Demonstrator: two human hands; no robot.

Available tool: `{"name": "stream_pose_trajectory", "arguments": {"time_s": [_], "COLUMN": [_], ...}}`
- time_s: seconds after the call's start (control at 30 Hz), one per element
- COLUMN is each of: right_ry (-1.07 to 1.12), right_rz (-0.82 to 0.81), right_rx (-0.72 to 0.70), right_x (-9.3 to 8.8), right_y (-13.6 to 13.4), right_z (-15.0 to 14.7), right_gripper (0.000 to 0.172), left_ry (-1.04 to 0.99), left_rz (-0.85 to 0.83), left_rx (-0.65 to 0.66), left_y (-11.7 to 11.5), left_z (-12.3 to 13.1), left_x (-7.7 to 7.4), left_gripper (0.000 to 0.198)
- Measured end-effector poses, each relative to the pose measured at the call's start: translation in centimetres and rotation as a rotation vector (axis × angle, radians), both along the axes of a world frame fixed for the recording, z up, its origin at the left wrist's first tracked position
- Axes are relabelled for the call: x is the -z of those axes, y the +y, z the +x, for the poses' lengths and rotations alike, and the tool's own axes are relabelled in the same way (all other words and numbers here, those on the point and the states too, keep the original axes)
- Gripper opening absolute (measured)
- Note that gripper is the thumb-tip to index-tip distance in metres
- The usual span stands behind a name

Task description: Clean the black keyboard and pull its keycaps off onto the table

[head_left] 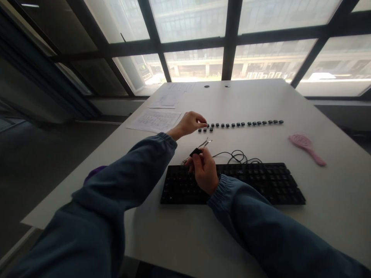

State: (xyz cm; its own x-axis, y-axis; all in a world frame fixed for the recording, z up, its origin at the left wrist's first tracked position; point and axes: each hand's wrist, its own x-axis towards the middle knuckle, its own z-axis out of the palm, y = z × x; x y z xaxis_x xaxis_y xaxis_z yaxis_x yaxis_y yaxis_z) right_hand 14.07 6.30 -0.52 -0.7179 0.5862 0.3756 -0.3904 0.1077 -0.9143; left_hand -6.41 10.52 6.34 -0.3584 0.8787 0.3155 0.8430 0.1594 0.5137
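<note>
My left hand [188,123] reaches over the table, thumb and fingers pinched at the left end of a row of small black keycaps [238,124]. The keycap [208,125] at its fingertips is partly covered. A few more keycaps [205,130] lie in a shorter second row just nearer to me. In my right hand [205,172] is a keycap puller [196,151] with a dark handle and thin wire prongs pointing up and away. That hand is closed around it, above the left half of a black keyboard [261,181], hiding some keys.
The white table [333,200] stands against large windows. Printed papers [156,120] lie at the left, a pink hairbrush [307,148] at the right. A black cable [239,155] curls behind the keyboard. Something purple [94,172] shows beyond my left sleeve.
</note>
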Motion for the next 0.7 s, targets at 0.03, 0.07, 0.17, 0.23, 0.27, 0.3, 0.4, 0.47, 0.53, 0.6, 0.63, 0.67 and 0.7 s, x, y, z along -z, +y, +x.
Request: {"name": "stream_pose_trajectory", "arguments": {"time_s": [0.03,0.07,0.17,0.23,0.27,0.3,0.4,0.47,0.53,0.6,0.63,0.67,0.7], "right_ry": [0.008,0.013,0.007,-0.012,-0.024,-0.034,-0.065,-0.079,-0.087,-0.092,-0.094,-0.095,-0.096], "right_rz": [0.002,0.005,0.017,0.035,0.045,0.056,0.081,0.09,0.096,0.102,0.105,0.107,0.108], "right_rx": [0.0,-0.006,-0.027,-0.029,-0.029,-0.03,-0.043,-0.051,-0.059,-0.061,-0.06,-0.058,-0.057], "right_x": [-0.1,-0.1,-0.3,-0.5,-0.5,-0.6,-0.8,-0.8,-0.9,-0.9,-0.9,-0.9,-0.9], "right_y": [0.0,0.0,0.0,0.0,0.0,0.1,0.1,0.1,0.1,0.1,0.1,0.1,0.1], "right_z": [0.1,0.1,0.2,0.3,0.3,0.3,0.4,0.5,0.5,0.6,0.6,0.6,0.5], "right_gripper": [0.011,0.011,0.01,0.01,0.01,0.01,0.01,0.009,0.009,0.009,0.008,0.008,0.008], "left_ry": [0.041,0.086,0.217,0.287,0.314,0.333,0.35,0.345,0.342,0.338,0.334,0.329,0.323], "left_rz": [-0.038,-0.07,-0.137,-0.167,-0.182,-0.195,-0.222,-0.234,-0.244,-0.246,-0.24,-0.227,-0.208], "left_rx": [0.034,0.065,0.144,0.18,0.191,0.195,0.183,0.173,0.17,0.177,0.184,0.187,0.182], "left_y": [1.7,3.2,6.7,8.2,8.7,9.0,9.5,9.6,9.5,9.4,9.3,9.1,9.0], "left_z": [-0.2,-0.3,-0.6,-0.7,-0.7,-0.7,-0.8,-0.8,-0.8,-1.0,-1.2,-1.4,-1.6], "left_x": [0.4,0.9,2.5,3.4,3.8,4.2,5.1,5.4,5.5,5.3,5.2,5.1,4.9], "left_gripper": [0.02,0.019,0.016,0.016,0.016,0.017,0.018,0.017,0.017,0.019,0.02,0.021,0.022]}}
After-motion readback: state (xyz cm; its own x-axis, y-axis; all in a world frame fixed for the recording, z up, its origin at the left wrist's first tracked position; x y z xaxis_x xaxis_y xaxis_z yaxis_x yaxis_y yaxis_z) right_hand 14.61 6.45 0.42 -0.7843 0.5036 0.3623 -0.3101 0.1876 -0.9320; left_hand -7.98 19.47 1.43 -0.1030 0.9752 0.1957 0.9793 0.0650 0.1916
